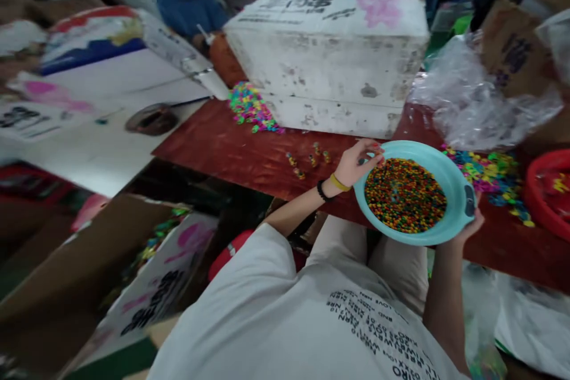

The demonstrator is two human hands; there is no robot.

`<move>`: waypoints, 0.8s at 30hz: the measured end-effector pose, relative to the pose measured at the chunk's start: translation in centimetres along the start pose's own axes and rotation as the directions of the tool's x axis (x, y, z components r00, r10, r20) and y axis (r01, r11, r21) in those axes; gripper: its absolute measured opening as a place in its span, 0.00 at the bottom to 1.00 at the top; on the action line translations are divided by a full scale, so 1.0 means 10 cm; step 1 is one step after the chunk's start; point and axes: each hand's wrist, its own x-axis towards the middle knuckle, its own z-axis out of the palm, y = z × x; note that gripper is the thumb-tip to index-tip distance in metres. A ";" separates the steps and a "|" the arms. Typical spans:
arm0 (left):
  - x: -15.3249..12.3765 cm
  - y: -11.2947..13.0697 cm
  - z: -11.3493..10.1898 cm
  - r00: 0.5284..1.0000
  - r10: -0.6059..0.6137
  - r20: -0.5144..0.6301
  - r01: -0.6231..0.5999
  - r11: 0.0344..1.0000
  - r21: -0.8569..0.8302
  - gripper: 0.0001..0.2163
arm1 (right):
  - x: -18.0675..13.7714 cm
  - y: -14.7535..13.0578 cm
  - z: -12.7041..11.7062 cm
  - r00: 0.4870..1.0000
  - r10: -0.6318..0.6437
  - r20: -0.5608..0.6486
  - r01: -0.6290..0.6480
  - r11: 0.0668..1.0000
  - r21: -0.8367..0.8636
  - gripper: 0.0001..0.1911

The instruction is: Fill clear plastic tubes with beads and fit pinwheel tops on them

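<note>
A light blue bowl [439,167] full of small multicoloured beads [404,195] sits at the near edge of a dark red table [240,148]. My right hand [469,222] grips the bowl's right rim from below. My left hand [361,160] hovers at the bowl's left rim with its fingers pinched together; what they hold is too small to see. Yellow and black bands circle that wrist. A few small filled pieces [307,161] lie on the table just left of my left hand.
A stained white foam box [329,47] stands behind the bowl. Piles of coloured pieces lie at its left [252,108] and right of the bowl [492,172]. A red basin [550,190], clear plastic bags [472,101], cardboard boxes [66,273] and another person in blue [189,6] surround me.
</note>
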 end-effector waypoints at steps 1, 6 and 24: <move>-0.09 -0.01 -0.23 0.998 -0.003 -0.064 0.007 0.998 0.055 0.19 | 0.00 0.01 0.01 1.000 -0.009 -0.002 0.009 1.000 0.006 0.25; -0.59 -0.25 -1.54 0.911 -0.048 -0.410 0.185 0.935 0.302 0.15 | -0.09 -0.04 0.13 0.997 -0.047 -0.056 0.047 0.999 -0.007 0.26; -1.51 -1.06 -2.30 0.627 -0.417 -0.658 0.710 0.654 0.262 0.13 | -0.36 -0.33 0.51 0.922 0.283 -0.263 -0.137 0.876 0.462 0.20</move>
